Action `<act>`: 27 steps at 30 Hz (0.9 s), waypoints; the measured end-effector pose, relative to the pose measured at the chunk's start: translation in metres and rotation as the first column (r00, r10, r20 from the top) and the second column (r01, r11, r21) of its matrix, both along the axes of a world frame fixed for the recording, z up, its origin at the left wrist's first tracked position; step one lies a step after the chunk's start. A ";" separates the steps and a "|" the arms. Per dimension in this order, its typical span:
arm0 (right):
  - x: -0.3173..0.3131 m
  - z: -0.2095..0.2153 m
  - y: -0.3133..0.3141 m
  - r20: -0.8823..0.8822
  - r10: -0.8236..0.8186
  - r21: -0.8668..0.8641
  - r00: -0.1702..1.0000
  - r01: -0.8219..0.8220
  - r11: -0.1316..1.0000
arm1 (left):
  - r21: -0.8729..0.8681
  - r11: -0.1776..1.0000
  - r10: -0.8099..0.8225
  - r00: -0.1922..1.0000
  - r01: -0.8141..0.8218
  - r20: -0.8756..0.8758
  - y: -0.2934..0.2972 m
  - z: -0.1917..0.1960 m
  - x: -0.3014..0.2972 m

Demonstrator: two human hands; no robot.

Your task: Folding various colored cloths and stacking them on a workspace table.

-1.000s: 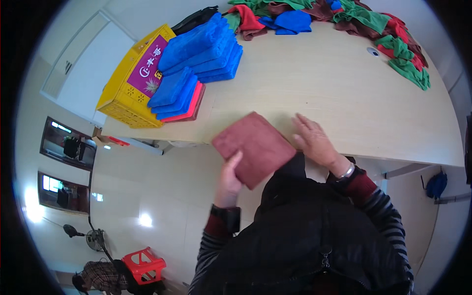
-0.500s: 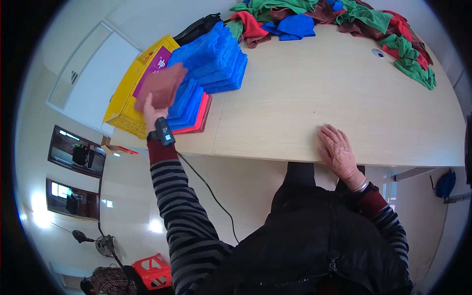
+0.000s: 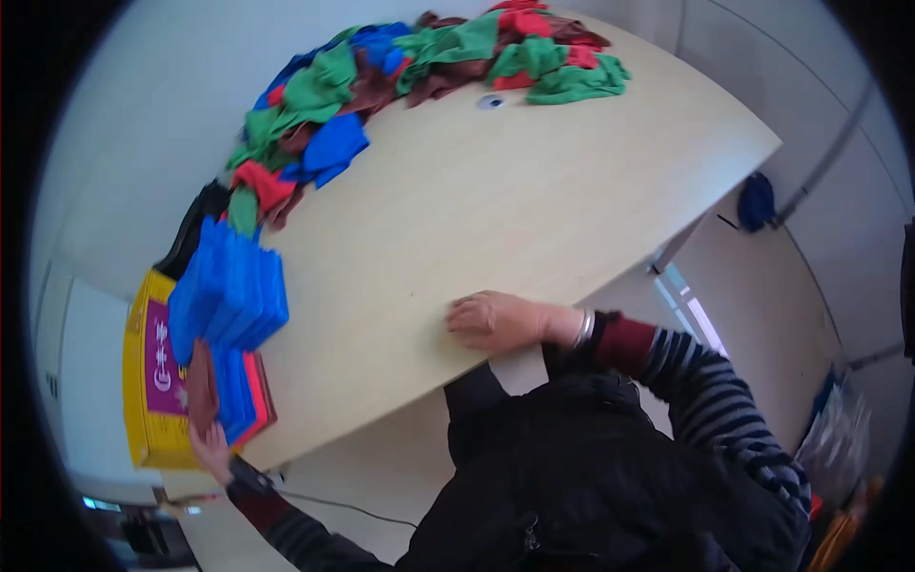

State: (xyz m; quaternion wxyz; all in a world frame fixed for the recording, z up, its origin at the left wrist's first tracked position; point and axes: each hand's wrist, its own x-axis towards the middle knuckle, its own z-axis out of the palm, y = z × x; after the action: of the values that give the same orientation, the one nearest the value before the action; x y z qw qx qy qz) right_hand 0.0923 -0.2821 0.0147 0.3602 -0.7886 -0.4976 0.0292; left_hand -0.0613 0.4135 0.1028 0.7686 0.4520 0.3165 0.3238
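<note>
My left hand reaches far to the left and holds a folded brown cloth against the low stack of folded cloths, blue on top with red beneath. A taller stack of folded blue cloths stands just behind it. My right hand rests flat on the near edge of the pale wooden table, fingers together, holding nothing. A long heap of loose green, red, blue and brown cloths runs along the table's far edge.
A yellow box with a purple panel sits left of the stacks at the table's end. A black bag lies behind the blue stack. A small round hole is in the tabletop. A cable runs below the table.
The view has tilted sharply. My left hand carried the brown cloth from the table's near edge to the stacks at the left. My right hand stayed on the table edge.
</note>
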 end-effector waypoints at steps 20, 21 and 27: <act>0.378 -0.001 -0.223 0.397 -0.847 -0.016 0.353 0.926 0.378 | 0.948 -0.032 0.101 0.945 0.315 -0.311 -0.457 -0.106 0.063; 0.384 -0.001 -0.219 0.449 -0.826 -0.079 0.341 0.936 0.344 | 0.946 -0.010 0.113 0.940 0.325 -0.322 -0.458 -0.104 0.063; 0.391 -0.009 -0.227 0.397 -0.862 -0.030 0.316 0.943 0.332 | 0.937 0.033 0.092 0.933 0.347 -0.349 -0.466 -0.100 0.068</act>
State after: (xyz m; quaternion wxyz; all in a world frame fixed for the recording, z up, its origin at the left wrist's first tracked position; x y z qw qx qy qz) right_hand 0.4834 -0.5093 0.0059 0.1251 -0.9629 -0.0072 -0.2392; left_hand 0.0070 -0.0524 0.0028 0.2060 0.9270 0.0798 0.3032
